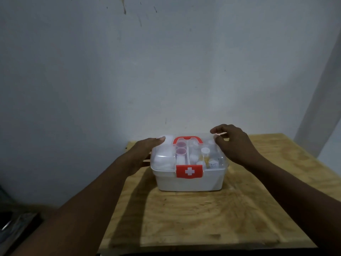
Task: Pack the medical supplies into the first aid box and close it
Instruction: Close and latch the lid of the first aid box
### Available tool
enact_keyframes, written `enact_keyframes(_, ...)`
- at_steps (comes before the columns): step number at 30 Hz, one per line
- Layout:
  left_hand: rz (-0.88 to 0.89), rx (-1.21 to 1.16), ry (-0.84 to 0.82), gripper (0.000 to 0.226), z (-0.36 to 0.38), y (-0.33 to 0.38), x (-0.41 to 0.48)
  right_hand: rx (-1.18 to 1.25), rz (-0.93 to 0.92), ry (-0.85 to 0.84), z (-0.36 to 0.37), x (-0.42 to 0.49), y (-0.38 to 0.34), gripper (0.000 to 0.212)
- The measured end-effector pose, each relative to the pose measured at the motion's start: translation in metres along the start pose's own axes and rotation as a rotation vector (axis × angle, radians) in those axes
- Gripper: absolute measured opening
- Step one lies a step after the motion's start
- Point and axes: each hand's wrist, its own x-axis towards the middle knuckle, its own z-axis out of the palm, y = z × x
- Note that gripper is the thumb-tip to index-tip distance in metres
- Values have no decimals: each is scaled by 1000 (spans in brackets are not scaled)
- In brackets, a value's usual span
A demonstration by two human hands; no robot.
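A white first aid box [188, 182] stands on the wooden table, its clear lid [217, 156] down over it. A red latch with a white cross [189, 171] sits at the front and a red handle [187, 139] lies on top. Through the lid I see several small bottles, pink-capped jars [181, 147] and white supplies [162, 159]. My left hand [143, 154] rests flat against the lid's left side, fingers apart. My right hand [232, 143] hovers at the lid's right rear corner, fingers curled and apart, holding nothing.
The plywood table [203, 215] stands against a pale wall, with bare wood in front of and right of the box. Its left edge drops off near my left forearm. Dark clutter [16, 224] lies low at the left.
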Motion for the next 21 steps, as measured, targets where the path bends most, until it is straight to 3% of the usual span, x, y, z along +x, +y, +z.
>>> enact_keyframes(2, -28, -57, 9, 66, 10, -3, 5, -79, -8, -46, 2, 1, -8, 26)
enact_keyframes(6, -4, -110, 75, 49, 24, -1, 15, -165, -3, -108, 19, -1, -13, 49)
enact_keyframes(10, 8, -88, 102, 54, 35, 5, 25, -116, -5, -49, 18, 9, -3, 45)
enact_keyframes(21, 43, -19, 148, 33, 66, 24, 58, -97, 19, -29, 10, 40, 35, 46)
